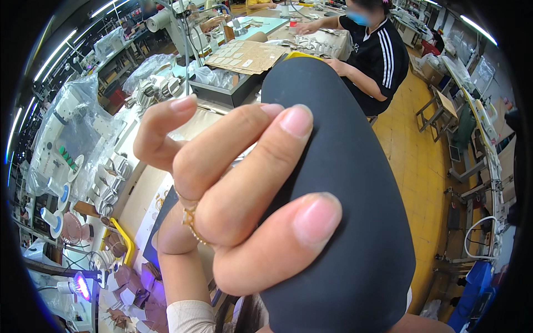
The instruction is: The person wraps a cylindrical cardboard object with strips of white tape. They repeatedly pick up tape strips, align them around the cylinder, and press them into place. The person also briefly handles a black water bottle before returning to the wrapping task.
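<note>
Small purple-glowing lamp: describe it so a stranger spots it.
From the large, smooth black panel at centre, go to the lower left, where flat brown pieces lie heaped. Left of them is the small white lamp, set apart by its bright purple glowing face.

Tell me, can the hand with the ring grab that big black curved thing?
Yes, it looks able to. The ringed hand is right in front of the black curved thing, and nothing shows in the way. I can't tell if they're touching.
</note>
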Demonstrator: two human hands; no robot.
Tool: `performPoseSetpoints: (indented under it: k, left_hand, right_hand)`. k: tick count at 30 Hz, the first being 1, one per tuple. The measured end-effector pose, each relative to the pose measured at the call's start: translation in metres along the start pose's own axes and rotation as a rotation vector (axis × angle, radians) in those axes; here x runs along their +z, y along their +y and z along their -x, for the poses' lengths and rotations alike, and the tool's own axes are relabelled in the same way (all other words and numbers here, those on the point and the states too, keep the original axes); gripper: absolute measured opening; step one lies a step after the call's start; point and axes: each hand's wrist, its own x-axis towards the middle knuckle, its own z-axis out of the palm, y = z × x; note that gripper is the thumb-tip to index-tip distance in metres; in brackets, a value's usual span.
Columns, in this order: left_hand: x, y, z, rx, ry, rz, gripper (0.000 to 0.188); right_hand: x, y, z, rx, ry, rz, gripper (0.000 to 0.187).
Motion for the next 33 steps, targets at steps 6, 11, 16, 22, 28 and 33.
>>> performPoseSetpoints:
  k: [6, 11, 16, 22, 28, 33]
  left_hand:
    - [0.014, -0.018, 0.001, 0.084, 0.105, 0.056, 0.046]
    - [0.029, -0.024, 0.013, 0.112, 0.053, 0.173, 0.042]
    - [0.032, -0.032, 0.049, -0.136, -0.432, 0.400, 0.073]
    - [0.037, -0.023, 0.105, -0.697, -0.687, 0.643, 0.081]
    - [0.034, -0.021, 0.139, -0.779, -0.876, 0.580, 0.077]
    - [0.035, -0.024, 0.146, -0.734, -0.946, 0.587, 0.079]
  right_hand:
    - [-0.004, 0.004, 0.001, 0.004, 0.012, 0.012, 0.075]
    - [-0.005, -0.007, 0.001, -0.088, 0.081, 0.015, 0.076]
    - [0.004, -0.033, -0.004, -0.175, 0.090, 0.014, 0.073]
    - [0.025, -0.071, -0.019, -0.213, -0.016, 0.232, 0.076]
    - [0.060, -0.078, -0.049, -0.043, -0.222, 0.651, 0.073]
    - [0.083, -0.092, -0.063, 0.040, -0.661, 1.206, 0.063]
